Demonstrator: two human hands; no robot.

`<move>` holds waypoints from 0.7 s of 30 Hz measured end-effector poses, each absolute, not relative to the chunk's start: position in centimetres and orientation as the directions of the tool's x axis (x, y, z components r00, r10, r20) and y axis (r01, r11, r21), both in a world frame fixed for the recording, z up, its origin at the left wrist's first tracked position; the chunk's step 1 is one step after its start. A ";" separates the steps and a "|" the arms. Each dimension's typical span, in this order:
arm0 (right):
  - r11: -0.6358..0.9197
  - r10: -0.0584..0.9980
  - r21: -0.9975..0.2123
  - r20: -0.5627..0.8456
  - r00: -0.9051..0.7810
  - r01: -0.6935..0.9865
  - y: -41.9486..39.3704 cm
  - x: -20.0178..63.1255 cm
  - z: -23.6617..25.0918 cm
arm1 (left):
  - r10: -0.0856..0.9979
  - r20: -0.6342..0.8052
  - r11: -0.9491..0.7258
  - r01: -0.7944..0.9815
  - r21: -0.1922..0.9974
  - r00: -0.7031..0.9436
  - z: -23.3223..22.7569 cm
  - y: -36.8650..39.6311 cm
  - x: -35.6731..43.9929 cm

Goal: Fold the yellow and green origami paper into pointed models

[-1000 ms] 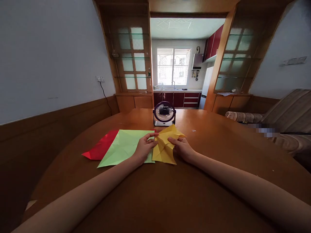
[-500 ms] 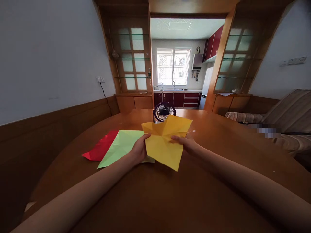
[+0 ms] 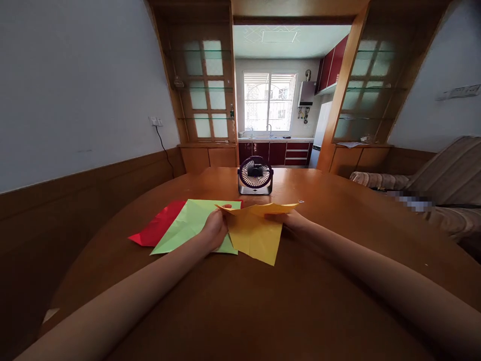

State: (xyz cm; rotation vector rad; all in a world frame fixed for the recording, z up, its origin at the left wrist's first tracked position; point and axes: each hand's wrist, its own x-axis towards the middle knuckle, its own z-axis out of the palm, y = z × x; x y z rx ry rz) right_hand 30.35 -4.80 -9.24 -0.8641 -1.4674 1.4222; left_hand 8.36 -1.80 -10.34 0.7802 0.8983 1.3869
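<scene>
A sheet of yellow paper (image 3: 255,233) with creases is held up over the table between my two hands. Its upper half is folded over toward me or away, I cannot tell which, so a narrow ridge runs along the top. My left hand (image 3: 217,228) grips its left edge, closed, with the thumb near the fold. On the right edge my right hand (image 3: 291,220) is closed too, its fingertips partly hidden by the paper. A light green sheet (image 3: 191,225) lies flat under and beside my left hand, on top of a red sheet (image 3: 160,228).
A small dark desk fan (image 3: 255,173) stands on the wooden table (image 3: 240,311) beyond the paper. A little white ring-like thing (image 3: 301,201) lies to the right of the paper. A striped sofa (image 3: 443,180) stands at the right, past the table's edge.
The yellow paper's upper half, which stood spread open, has folded down to a thin edge. More of the fan and the green sheet now shows. Both hands keep their hold.
</scene>
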 end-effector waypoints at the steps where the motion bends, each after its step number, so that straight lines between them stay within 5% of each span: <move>1: 0.108 0.922 -0.991 0.130 -0.364 -0.079 -4.7 30.5 -9.3 | 0.997 -0.069 0.050 -0.463 0.885 -0.025 -10.3 -1.9 8.4; 6: 0.213 0.906 -0.976 0.179 -0.383 0.047 -3.1 30.8 -10.1 | 0.999 -0.020 0.002 -0.418 0.909 -0.038 -9.4 -2.8 8.5; 9: 0.414 0.901 -0.892 0.373 -0.222 0.180 -2.6 30.6 -10.5 | 0.995 0.030 -0.062 -0.379 0.923 -0.090 -9.2 -3.1 8.6; 12: 0.632 0.688 -0.616 0.725 0.025 0.470 -2.8 30.7 -10.2 | 0.984 0.063 -0.117 -0.334 0.935 -0.169 -9.4 -2.9 8.6; 15: 0.704 0.351 -0.173 0.928 -0.126 0.689 -3.3 31.1 -9.2 | 0.963 0.093 -0.150 -0.218 0.964 -0.251 -9.8 -2.8 8.7; 18: 0.664 0.229 0.220 0.850 -0.475 0.714 -4.0 31.0 -8.3 | 0.957 0.199 -0.211 -0.037 0.977 -0.209 -10.0 -3.0 8.6; 21: 0.706 0.308 0.294 0.691 -0.654 0.644 -4.4 30.3 -7.9 | 0.951 0.304 -0.294 0.132 0.947 -0.062 -10.1 -3.6 8.6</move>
